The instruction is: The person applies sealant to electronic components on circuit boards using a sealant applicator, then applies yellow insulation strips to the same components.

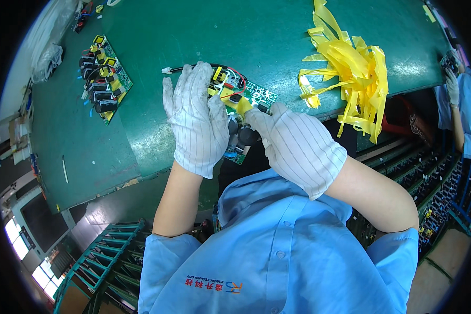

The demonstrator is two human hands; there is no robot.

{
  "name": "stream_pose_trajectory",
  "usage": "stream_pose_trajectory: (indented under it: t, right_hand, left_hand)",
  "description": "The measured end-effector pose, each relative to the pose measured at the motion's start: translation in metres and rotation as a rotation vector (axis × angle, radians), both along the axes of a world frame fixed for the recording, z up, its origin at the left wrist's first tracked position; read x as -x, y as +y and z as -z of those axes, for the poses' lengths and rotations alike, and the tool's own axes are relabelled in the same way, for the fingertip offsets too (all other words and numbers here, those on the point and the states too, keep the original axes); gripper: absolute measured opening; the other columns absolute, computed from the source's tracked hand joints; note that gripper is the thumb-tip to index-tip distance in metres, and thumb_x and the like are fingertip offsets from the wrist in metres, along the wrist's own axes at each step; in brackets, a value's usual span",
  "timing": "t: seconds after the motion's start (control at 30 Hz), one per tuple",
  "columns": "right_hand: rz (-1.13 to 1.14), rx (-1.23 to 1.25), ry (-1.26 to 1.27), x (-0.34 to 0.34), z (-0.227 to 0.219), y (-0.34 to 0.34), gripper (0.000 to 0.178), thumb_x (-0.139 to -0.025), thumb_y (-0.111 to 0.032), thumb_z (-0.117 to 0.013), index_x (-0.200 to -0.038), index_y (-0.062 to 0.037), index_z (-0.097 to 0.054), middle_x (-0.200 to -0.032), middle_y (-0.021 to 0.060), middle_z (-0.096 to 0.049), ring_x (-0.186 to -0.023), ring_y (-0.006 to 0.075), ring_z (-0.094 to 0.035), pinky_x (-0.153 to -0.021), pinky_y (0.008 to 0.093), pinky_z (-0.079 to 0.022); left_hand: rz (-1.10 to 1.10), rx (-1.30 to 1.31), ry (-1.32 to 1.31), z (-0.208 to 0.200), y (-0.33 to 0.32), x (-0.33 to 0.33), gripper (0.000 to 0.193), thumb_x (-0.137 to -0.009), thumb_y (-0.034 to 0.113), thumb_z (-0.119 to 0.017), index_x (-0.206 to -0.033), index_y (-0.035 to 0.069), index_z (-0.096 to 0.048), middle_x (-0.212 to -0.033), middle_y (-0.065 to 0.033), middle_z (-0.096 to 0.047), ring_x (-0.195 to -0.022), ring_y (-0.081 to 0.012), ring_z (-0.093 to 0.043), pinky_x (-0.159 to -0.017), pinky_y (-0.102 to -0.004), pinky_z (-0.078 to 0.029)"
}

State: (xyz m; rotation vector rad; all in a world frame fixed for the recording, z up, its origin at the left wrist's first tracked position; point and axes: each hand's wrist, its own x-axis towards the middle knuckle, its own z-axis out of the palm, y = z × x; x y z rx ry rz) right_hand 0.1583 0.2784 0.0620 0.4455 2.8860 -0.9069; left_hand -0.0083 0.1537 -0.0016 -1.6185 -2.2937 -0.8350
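Note:
A green circuit board (pixel 255 93) lies at the near edge of the bench, partly hidden under my gloved hands. My left hand (pixel 198 123) rests on its left part, fingers stretched out and pointing away from me. Between the fingertips of my right hand (pixel 301 149) is a small piece of yellow tape (pixel 243 106), pressed against the middle of the board. Black round capacitors (pixel 247 135) show between the two hands. A black cable with a white plug (pixel 166 70) sticks out past my left fingers, and a red wire arches over the board.
Another populated circuit board (pixel 103 81) lies at the left on the green bench (pixel 157 31). Yellow tape strips (pixel 353 68) hang in a bunch over the bench edge at right. Racks of boards (pixel 429 209) stand below. A co-worker's gloved hand (pixel 451 89) shows at far right.

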Motion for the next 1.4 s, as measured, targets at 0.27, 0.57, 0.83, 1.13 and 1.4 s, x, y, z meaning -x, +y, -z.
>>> stream_pose_trajectory:
  t: [0.27,0.57,0.83,1.13,1.4]
  right_hand:
    - [0.046,0.121,0.188,0.012,0.006,0.009,0.033,-0.088,-0.004,-0.052,-0.120,-0.0052,-0.060,-0.083,0.0230,-0.060,-0.074,0.0420,-0.061,-0.062,0.0495,-0.048]
    - [0.019,0.259,0.241,0.005,0.019,0.007,0.023,-0.090,-0.009,-0.050,-0.109,-0.0031,-0.062,-0.083,0.0222,-0.065,-0.077,0.0428,-0.062,-0.069,0.0523,-0.050]
    - [0.019,0.459,0.134,0.006,0.010,0.012,0.025,-0.091,-0.005,-0.046,-0.109,-0.0023,-0.063,-0.085,0.0237,-0.066,-0.080,0.0447,-0.062,-0.070,0.0519,-0.049]
    - [0.033,0.299,0.439,-0.034,0.000,0.025,0.027,-0.087,0.000,-0.058,-0.114,-0.0001,-0.061,-0.088,0.0198,-0.065,-0.078,0.0403,-0.062,-0.070,0.0455,-0.051]
    - [0.532,0.062,0.500,-0.120,-0.068,0.095,0.031,-0.094,-0.005,-0.054,-0.122,0.0042,-0.060,-0.111,0.0230,-0.066,-0.098,0.0394,-0.065,-0.089,0.0422,-0.051]
  left_hand:
    - [-0.004,0.002,-0.008,0.004,0.000,0.003,0.050,-0.096,0.017,-0.049,-0.143,0.002,-0.044,-0.140,-0.0182,-0.053,-0.133,-0.0411,-0.048,-0.116,-0.0628,-0.018]
    - [0.028,-0.031,-0.017,0.006,-0.001,0.003,0.047,-0.098,0.018,-0.046,-0.142,0.003,-0.045,-0.139,-0.0172,-0.054,-0.132,-0.0399,-0.048,-0.117,-0.0627,-0.017]
    - [0.020,-0.044,-0.034,0.004,-0.001,0.001,0.044,-0.099,0.019,-0.045,-0.140,0.002,-0.047,-0.137,-0.0181,-0.055,-0.132,-0.0399,-0.048,-0.117,-0.0620,-0.016]
    - [0.032,-0.068,-0.032,0.000,0.010,-0.001,0.048,-0.098,0.020,-0.045,-0.143,0.002,-0.043,-0.141,-0.0176,-0.052,-0.133,-0.0394,-0.047,-0.118,-0.0616,-0.016]
    - [-0.008,-0.005,-0.113,-0.008,0.000,-0.004,0.059,-0.104,0.044,-0.032,-0.140,0.000,-0.047,-0.140,-0.0206,-0.054,-0.134,-0.0392,-0.047,-0.118,-0.0578,-0.019]
